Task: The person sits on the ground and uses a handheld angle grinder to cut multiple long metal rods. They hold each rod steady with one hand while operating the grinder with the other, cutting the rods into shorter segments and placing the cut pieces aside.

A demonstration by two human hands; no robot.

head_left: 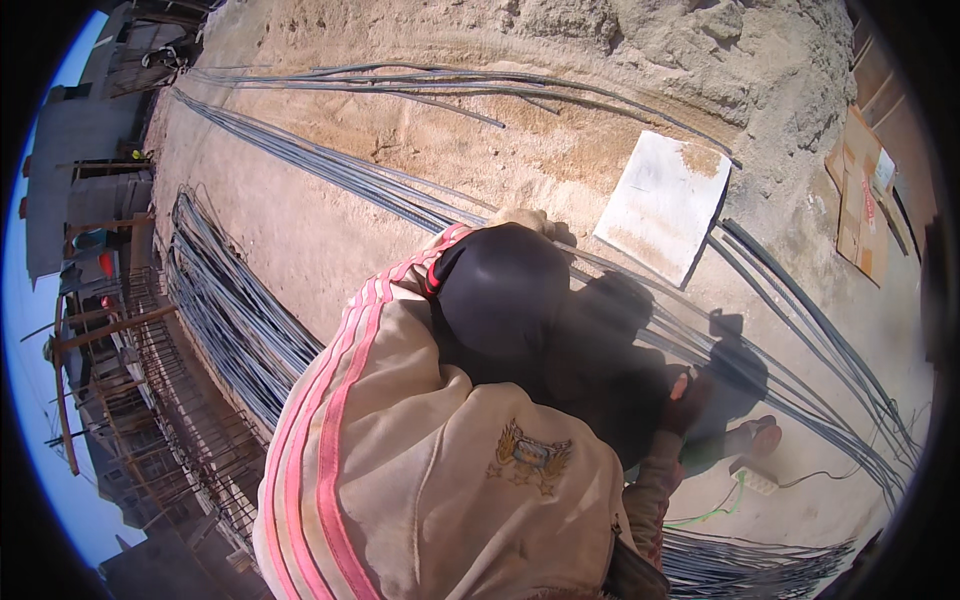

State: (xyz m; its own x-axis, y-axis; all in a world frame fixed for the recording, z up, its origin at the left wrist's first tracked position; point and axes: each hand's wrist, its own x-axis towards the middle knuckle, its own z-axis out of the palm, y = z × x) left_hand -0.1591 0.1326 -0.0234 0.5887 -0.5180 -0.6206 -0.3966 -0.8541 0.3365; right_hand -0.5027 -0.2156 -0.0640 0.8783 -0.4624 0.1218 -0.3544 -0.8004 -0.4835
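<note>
Neither of my hands shows. A co-worker in a beige jacket (430, 470) with pink stripes and an emblem bends over directly before me, filling the lower middle. A smooth dark cap (505, 290) covers the head. Past it, a pale hand or glove (525, 217) lies by a row of long steel bars (350, 180) on the ground. To the right, a second hand (685, 400) on a patterned sleeve hovers in shadow near the bars; whose it is, I cannot tell. Whether these hands grip a bar is hidden.
A white board (665, 205) lies beside the bars, with flattened cardboard (865, 205) farther right. A sand heap (690, 60) rises at the back. Bundled bars (230, 300) and rebar cages (185, 410) stand left. A power strip (755, 478) with a green cord sits lower right, near a foot (765, 436).
</note>
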